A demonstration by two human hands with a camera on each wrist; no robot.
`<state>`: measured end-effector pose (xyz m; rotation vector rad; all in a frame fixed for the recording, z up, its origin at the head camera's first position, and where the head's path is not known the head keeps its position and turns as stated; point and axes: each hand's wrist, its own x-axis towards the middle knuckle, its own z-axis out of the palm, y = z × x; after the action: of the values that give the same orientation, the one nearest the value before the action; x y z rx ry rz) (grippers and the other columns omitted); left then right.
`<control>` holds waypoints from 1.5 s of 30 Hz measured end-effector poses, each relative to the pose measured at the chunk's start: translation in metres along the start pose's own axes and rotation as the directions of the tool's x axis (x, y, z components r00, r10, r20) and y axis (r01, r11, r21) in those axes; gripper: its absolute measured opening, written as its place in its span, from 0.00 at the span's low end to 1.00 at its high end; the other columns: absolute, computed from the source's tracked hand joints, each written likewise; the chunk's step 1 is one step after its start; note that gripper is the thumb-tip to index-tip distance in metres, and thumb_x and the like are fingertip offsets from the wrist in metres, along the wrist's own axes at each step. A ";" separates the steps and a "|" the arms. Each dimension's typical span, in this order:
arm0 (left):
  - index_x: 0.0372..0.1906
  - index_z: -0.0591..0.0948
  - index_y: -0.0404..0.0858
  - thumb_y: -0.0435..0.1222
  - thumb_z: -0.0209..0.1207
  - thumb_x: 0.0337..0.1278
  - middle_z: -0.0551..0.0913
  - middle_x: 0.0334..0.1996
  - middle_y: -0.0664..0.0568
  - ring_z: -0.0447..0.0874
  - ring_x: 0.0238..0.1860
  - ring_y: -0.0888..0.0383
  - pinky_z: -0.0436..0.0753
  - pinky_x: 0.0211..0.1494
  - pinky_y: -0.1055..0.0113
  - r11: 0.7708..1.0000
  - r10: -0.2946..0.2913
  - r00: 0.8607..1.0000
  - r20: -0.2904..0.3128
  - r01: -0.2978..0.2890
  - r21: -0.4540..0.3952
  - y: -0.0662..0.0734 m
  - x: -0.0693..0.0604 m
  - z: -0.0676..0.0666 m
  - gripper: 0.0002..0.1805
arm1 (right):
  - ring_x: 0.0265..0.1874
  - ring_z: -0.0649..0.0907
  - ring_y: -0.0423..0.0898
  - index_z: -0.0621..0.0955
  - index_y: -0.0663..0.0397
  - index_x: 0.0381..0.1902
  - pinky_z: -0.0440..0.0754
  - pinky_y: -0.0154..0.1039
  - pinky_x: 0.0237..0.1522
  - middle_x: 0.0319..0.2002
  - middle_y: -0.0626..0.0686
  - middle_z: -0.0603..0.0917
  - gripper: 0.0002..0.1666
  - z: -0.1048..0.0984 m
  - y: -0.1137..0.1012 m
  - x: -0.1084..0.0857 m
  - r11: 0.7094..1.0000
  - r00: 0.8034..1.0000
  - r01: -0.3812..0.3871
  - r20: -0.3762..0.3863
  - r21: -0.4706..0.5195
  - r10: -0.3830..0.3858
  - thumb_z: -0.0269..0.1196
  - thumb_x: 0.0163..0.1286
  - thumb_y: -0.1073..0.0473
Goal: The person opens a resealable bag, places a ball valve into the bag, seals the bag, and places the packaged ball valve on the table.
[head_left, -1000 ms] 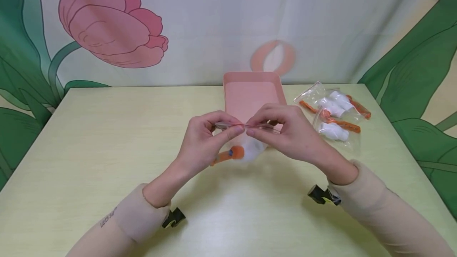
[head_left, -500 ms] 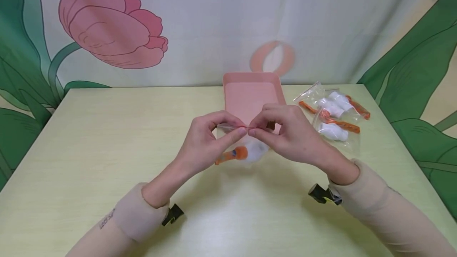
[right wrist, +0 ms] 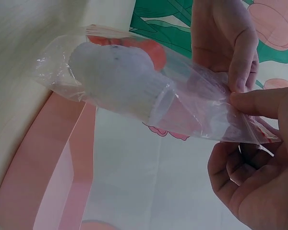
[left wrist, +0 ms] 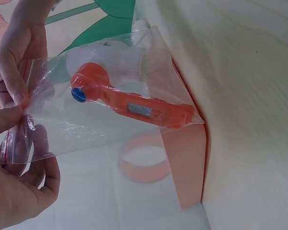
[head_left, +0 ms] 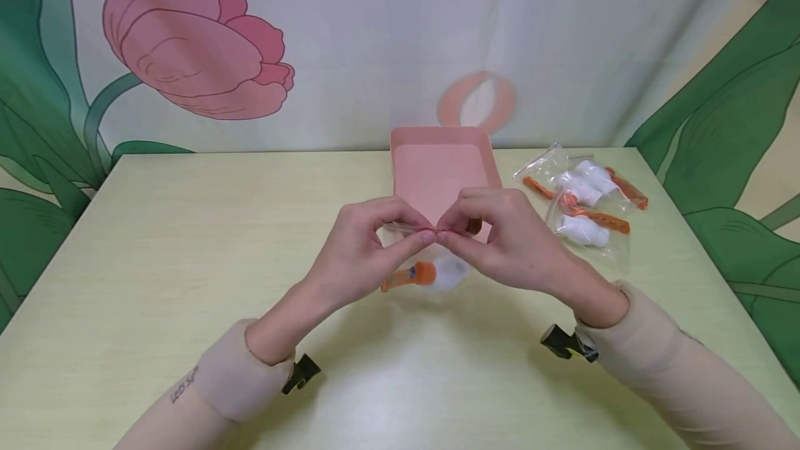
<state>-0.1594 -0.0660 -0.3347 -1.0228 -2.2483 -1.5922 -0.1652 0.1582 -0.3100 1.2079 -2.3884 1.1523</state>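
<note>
Both hands pinch the top edge of a clear zip bag (left wrist: pixel 86 139) with a red seal line, held up over the table. My left hand (head_left: pixel 356 248) grips the edge between thumb and fingertips, and my right hand (head_left: pixel 506 238) pinches it close beside, the thumbs nearly touching. Inside the bag hang an orange handle-like piece (left wrist: pixel 139 106) with a round head, a blue button and a small grey panel, and a white rounded piece (right wrist: pixel 113 74) with a ribbed, collar-like end. Fingers hide part of the seal in the head view.
Behind the hands a pink tray (head_left: pixel 444 158) lies at the table's far edge. To its right sit several clear bags (head_left: pixel 584 238) with white and orange pieces. A printed curtain (head_left: pixel 350 54) hangs behind the table (head_left: pixel 187 242).
Both hands have shifted slightly down and to the right, with the pinching fingertips closer together. The bag has moved along with them and is still held at its edge.
</note>
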 end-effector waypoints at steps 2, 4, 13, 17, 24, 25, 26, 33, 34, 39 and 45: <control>0.36 0.89 0.38 0.28 0.70 0.60 0.87 0.32 0.59 0.85 0.35 0.64 0.81 0.37 0.63 1.000 0.022 1.000 -0.009 -0.022 0.022 0.001 0.000 0.000 0.02 | 0.26 0.78 0.37 0.87 0.50 0.31 0.79 0.39 0.31 0.25 0.38 0.80 0.07 0.000 0.000 0.000 1.000 1.000 0.004 0.000 -0.007 -0.004 0.73 0.62 0.68; 0.35 0.88 0.38 0.28 0.70 0.61 0.87 0.32 0.59 0.84 0.35 0.65 0.78 0.30 0.66 0.997 0.059 0.998 -0.025 -0.057 0.056 0.001 0.000 0.001 0.03 | 0.26 0.78 0.37 0.87 0.50 0.31 0.79 0.39 0.31 0.25 0.38 0.80 0.07 0.000 0.001 0.001 1.000 1.000 0.010 -0.004 -0.016 -0.010 0.73 0.62 0.68; 0.35 0.85 0.39 0.29 0.65 0.62 0.86 0.30 0.57 0.84 0.33 0.65 0.78 0.40 0.62 0.934 0.217 0.974 -0.066 -0.188 0.304 0.000 -0.001 0.008 0.02 | 0.27 0.78 0.36 0.88 0.50 0.31 0.77 0.36 0.32 0.25 0.38 0.80 0.06 -0.001 0.003 0.001 0.999 1.000 0.002 -0.016 -0.051 -0.003 0.74 0.61 0.68; 0.35 0.84 0.39 0.29 0.64 0.62 0.86 0.31 0.56 0.86 0.33 0.64 0.76 0.38 0.61 0.910 0.217 0.975 -0.055 -0.182 0.373 0.001 -0.002 0.009 0.02 | 0.27 0.78 0.36 0.88 0.51 0.31 0.77 0.37 0.32 0.25 0.38 0.80 0.06 0.000 0.004 0.002 0.998 1.000 -0.004 -0.014 -0.057 0.003 0.73 0.61 0.67; 0.36 0.84 0.39 0.29 0.67 0.62 0.85 0.32 0.56 0.84 0.33 0.63 0.75 0.39 0.60 0.904 0.188 0.982 -0.033 -0.160 0.396 0.001 -0.002 0.006 0.03 | 0.27 0.77 0.37 0.89 0.52 0.31 0.77 0.37 0.30 0.25 0.39 0.80 0.06 -0.001 0.006 0.002 0.997 1.000 0.006 -0.008 -0.075 -0.007 0.72 0.61 0.68; 0.37 0.85 0.39 0.29 0.67 0.62 0.85 0.32 0.56 0.82 0.32 0.63 0.75 0.39 0.61 0.903 0.187 0.982 -0.029 -0.160 0.399 0.001 -0.002 0.006 0.03 | 0.27 0.77 0.37 0.88 0.52 0.31 0.77 0.36 0.30 0.25 0.39 0.80 0.06 -0.001 0.007 0.002 0.997 1.000 0.006 -0.008 -0.079 -0.006 0.72 0.61 0.69; 0.37 0.85 0.39 0.29 0.67 0.62 0.85 0.32 0.56 0.81 0.31 0.63 0.75 0.39 0.61 0.902 0.186 0.982 -0.027 -0.160 0.401 0.002 -0.002 0.006 0.03 | 0.27 0.77 0.37 0.88 0.52 0.31 0.77 0.36 0.30 0.25 0.39 0.80 0.06 -0.001 0.006 0.001 0.997 1.000 0.006 -0.007 -0.082 -0.007 0.72 0.61 0.69; 0.37 0.85 0.37 0.32 0.68 0.63 0.85 0.31 0.55 0.79 0.29 0.59 0.77 0.41 0.59 0.871 0.207 0.978 -0.037 -0.167 0.461 0.000 -0.003 0.002 0.02 | 0.28 0.76 0.38 0.87 0.53 0.31 0.78 0.39 0.30 0.26 0.41 0.79 0.07 -0.004 0.008 0.001 0.995 1.000 0.005 -0.012 -0.104 -0.006 0.70 0.59 0.70; 0.36 0.84 0.37 0.32 0.68 0.63 0.85 0.31 0.55 0.79 0.29 0.59 0.77 0.41 0.59 0.866 0.210 0.977 -0.039 -0.167 0.472 -0.001 -0.003 0.001 0.03 | 0.28 0.77 0.38 0.87 0.53 0.31 0.78 0.39 0.30 0.26 0.41 0.79 0.07 -0.005 0.008 0.001 0.994 1.000 0.001 -0.011 -0.107 -0.003 0.70 0.59 0.70; 0.32 0.84 0.37 0.35 0.72 0.60 0.83 0.28 0.55 0.78 0.29 0.58 0.79 0.42 0.60 0.850 0.208 0.977 -0.038 -0.161 0.502 -0.003 -0.006 -0.003 0.07 | 0.28 0.78 0.37 0.88 0.52 0.32 0.79 0.40 0.30 0.26 0.40 0.79 0.07 -0.007 0.010 -0.001 0.993 1.000 -0.020 0.005 -0.117 0.021 0.71 0.59 0.70; 0.28 0.86 0.39 0.37 0.75 0.57 0.82 0.26 0.57 0.75 0.27 0.61 0.77 0.34 0.66 0.846 0.193 0.981 -0.026 -0.153 0.510 0.002 -0.007 -0.008 0.09 | 0.29 0.78 0.36 0.88 0.52 0.34 0.78 0.38 0.28 0.27 0.39 0.80 0.06 -0.010 0.011 -0.005 0.993 0.999 -0.029 0.036 -0.111 0.033 0.73 0.62 0.68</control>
<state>-0.1551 -0.0761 -0.3338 -0.9561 -2.2600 -0.8703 -0.1719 0.1720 -0.3120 1.1718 -2.4711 0.9996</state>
